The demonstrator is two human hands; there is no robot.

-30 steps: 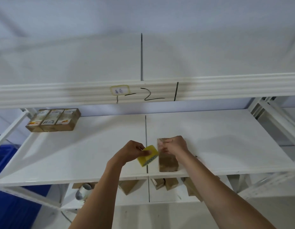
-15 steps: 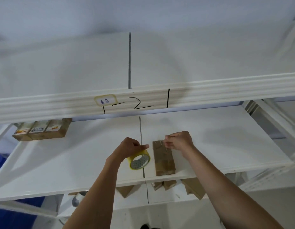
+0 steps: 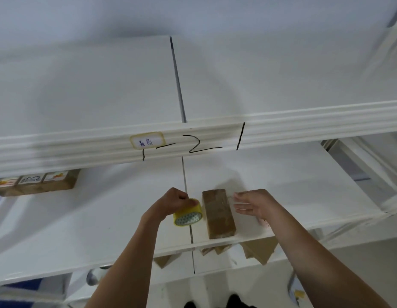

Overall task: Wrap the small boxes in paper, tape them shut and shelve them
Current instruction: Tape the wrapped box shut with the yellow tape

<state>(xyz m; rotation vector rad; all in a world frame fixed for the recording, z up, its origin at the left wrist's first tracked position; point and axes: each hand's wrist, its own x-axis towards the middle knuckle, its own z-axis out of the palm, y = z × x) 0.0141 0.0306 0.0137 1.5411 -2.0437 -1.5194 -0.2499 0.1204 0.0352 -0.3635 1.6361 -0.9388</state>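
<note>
Wrapped box [image 3: 218,213] lies on the middle shelf [image 3: 82,230] near its front edge; my left hand [image 3: 173,202] grips the tape roll [image 3: 188,213] beside it, right hand [image 3: 252,204] just right, fingers straight, likely ready to smooth tape.

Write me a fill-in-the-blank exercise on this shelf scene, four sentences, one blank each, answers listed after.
1. The left hand grips a roll of ____ tape.
2. The wrapped brown box lies on the shelf between the tape roll and the ____ hand.
3. The right hand's fingers are ____ and hold nothing.
4. A row of ____ printed boxes sits at the shelf's far left.

Missing words: yellow; right; straight; three
</note>
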